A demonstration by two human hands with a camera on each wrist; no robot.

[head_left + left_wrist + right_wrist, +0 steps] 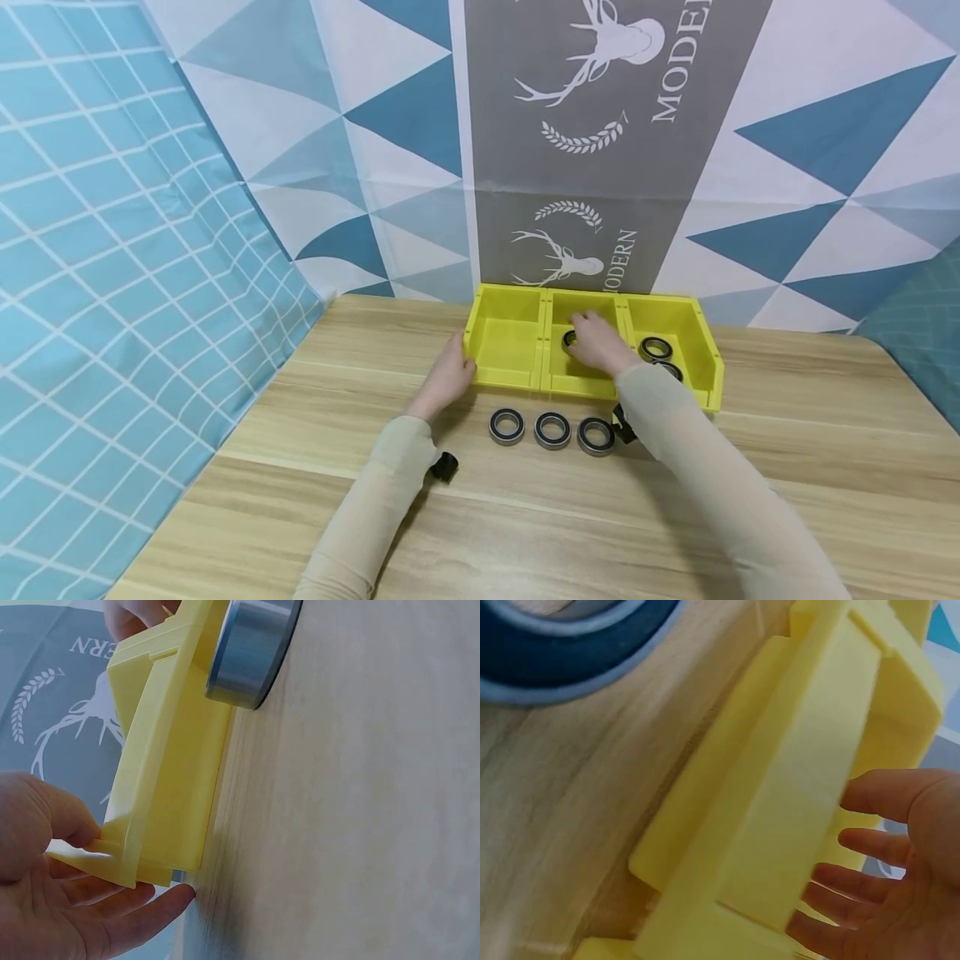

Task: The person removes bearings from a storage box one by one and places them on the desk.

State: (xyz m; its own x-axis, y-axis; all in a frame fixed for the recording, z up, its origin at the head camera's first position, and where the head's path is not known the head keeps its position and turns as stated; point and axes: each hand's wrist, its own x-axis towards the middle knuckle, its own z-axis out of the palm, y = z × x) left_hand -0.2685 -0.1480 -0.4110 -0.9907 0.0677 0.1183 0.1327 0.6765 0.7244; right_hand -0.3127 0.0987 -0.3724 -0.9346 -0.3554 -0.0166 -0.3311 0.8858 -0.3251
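Note:
A yellow three-compartment bin (pixel 505 385) stands on the table. At its left end wall my left hand (pixel 452 368) grips the edge; in the left wrist view the thumb is on one side and fingers lie under the rim. My right hand (pixel 597 340) reaches into the middle compartment beside a black-faced ring bearing (pixel 568 339), partly hidden by it. In the right wrist view the right hand's fingers (pixel 859 881) are spread and loosely extended behind the bin's front wall, with no bearing visible between them.
Three bearings lie in a row before the bin: left (pixel 507 426), middle (pixel 552 430) and right (pixel 596 436). Two more, one bearing (pixel 656 349) and a partly covered bearing (pixel 670 369), sit in the right compartment. A patterned cloth (pixel 405 208) hangs behind the table.

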